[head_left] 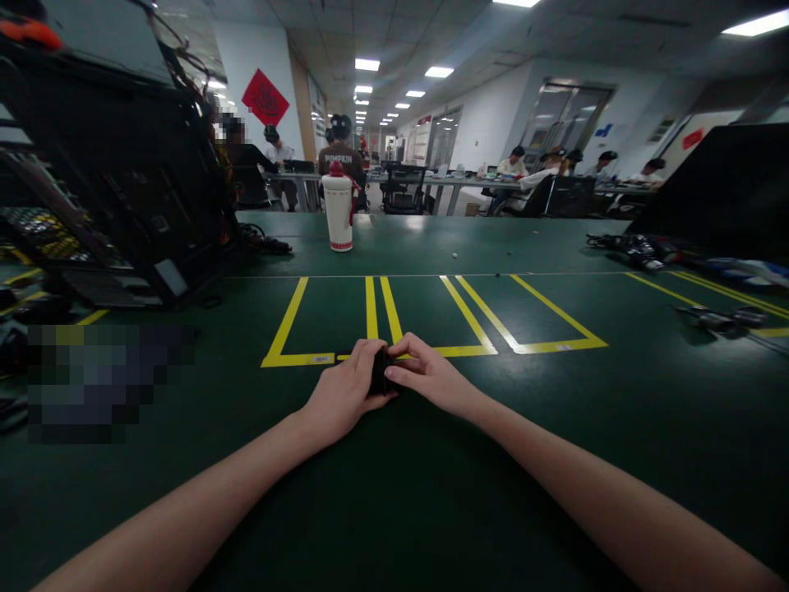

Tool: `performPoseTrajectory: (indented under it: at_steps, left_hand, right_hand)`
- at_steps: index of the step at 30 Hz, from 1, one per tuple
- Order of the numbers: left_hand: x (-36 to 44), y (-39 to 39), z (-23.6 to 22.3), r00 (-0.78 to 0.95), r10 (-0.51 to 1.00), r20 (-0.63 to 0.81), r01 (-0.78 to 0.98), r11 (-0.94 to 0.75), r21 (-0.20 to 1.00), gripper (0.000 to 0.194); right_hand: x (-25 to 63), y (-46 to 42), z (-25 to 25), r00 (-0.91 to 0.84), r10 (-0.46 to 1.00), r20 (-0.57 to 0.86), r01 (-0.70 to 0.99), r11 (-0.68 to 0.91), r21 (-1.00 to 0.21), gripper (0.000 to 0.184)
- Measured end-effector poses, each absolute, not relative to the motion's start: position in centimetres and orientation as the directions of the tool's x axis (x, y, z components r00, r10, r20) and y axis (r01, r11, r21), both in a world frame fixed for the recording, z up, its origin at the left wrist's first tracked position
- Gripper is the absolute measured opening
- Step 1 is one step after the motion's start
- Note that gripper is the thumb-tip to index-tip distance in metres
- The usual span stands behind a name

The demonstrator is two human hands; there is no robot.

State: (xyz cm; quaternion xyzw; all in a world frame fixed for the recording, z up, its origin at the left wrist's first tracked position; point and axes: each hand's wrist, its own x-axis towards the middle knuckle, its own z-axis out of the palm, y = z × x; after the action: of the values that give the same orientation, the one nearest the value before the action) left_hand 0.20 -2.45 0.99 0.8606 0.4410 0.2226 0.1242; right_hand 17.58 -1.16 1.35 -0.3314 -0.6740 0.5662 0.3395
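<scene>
- Two bare hands meet at the centre of the frame, around one small black thing; it is too dark for us to tell what it is.
- Our left hand (pixel 339 393) grips the black thing (pixel 378 376) from its left, fingers over the top and thumb low.
- Our right hand (pixel 435 380) is curled, thumb and fingertips at the thing's right side; whether they pinch part of it, we cannot tell.
- The thing sits just beside the near line of yellow tape (pixel 474 351) on the green tabletop (pixel 394 493); contact with the tabletop is hidden from us.
- For good handling, we judge, the left hand should bear the hold while the right works lightly, wrists low, since something this small could slip or twist.
- Our fingers cover much of it, so a looser curl would let us see its edges.
- The cup (pixel 339 214), upper centre-left, is well apart from our hands.
</scene>
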Motion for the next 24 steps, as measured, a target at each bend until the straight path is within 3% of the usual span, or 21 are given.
performPoseTrajectory:
  at_steps: [6, 12, 18, 24]
  left_hand:
    - [0.2, -2.28, 0.84, 0.504, 0.82, 0.27, 0.707, -0.572, 0.416, 0.053]
    - [0.15, -2.25, 0.63, 0.498, 0.822, 0.275, 0.716, -0.569, 0.404, 0.054]
    - [0.19, -2.38, 0.79, 0.509, 0.813, 0.282, 0.703, -0.582, 0.409, 0.053]
    - [0.25, -2.48, 0.94, 0.506, 0.82, 0.268, 0.71, -0.572, 0.411, 0.053]
  right_hand:
    - [17.69, -1.08, 1.68, -0.578, 0.816, 0.025, 0.105, 0.104, -0.989, 0.023]
    - [18.11, -1.05, 1.61, -0.635, 0.77, 0.061, 0.032, 0.105, -0.994, 0.03]
    - [17.68, -0.9, 1.18, -0.55, 0.83, 0.09, 0.048, 0.139, -0.989, 0.019]
    - [17.62, -1.03, 1.41, -0.546, 0.835, 0.067, 0.079, 0.131, -0.988, 0.023]
